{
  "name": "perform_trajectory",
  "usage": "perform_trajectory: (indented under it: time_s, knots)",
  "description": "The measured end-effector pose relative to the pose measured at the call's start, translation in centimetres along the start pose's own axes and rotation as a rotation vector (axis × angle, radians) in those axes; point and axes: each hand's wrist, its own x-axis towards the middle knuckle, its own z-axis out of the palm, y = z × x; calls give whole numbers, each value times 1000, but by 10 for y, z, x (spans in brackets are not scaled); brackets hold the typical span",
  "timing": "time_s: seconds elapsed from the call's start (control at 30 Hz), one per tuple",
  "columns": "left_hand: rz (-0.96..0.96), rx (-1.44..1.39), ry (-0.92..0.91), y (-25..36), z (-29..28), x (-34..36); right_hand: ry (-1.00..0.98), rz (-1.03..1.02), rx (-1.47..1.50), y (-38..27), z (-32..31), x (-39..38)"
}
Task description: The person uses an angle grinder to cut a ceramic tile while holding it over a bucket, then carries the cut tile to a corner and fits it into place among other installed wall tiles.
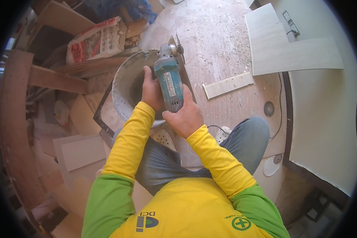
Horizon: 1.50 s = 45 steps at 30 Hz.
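Observation:
A teal angle grinder [169, 81] with a grey metal head is held between my two hands over a dusty bucket [121, 95]. My left hand [152, 91] is wrapped round the left side of its body, thumb pointing up. At the back end, my right hand [187, 115] grips the tool from the right, its index finger stretched along the side. The grinder's disc [180, 49] is seen nearly edge-on at the far end. Whether the disc is turning, I cannot tell. Part of the bucket is hidden behind the grinder and my hands.
A cut tile strip [228, 85] lies on the dusty floor to the right, beyond it an L-shaped tile [283, 49] leans near the wall. A loose disc [269, 108] and a cable [281, 119] lie at right. A bag [98, 41] and wooden frame [16, 119] stand left.

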Motion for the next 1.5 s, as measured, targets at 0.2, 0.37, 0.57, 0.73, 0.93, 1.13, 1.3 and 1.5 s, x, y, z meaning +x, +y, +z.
perform_trajectory:
  time_s: [0.2, 0.37, 0.57, 0.73, 0.93, 1.13, 1.3, 1.5]
  knots:
    - [0, -13, 6, 0, 0, 1, 6, -12, -1, 1, 3, -2]
    - [-18, -3, 30, 3, 0, 2, -7, 17, -21, 2, 2, -5]
    - [-9, 29, 33, 3, -2, -1, 8, 12, -49, 6, 5, -12]
    - [-7, 39, 7, 3, -4, -3, 17, -9, -49, 8, 5, -15]
    - [-19, 11, -4, 1, -2, -4, -28, 6, -8, 7, 1, -21]
    - [-26, 37, 22, 2, -2, -6, 10, -20, -31, 11, 2, -27]
    - [-12, 42, -49, 2, -5, -5, 7, -42, -2, 14, 2, -34]
    - [-29, 7, 57, -1, -6, -6, -16, -16, 42, 22, 1, -50]
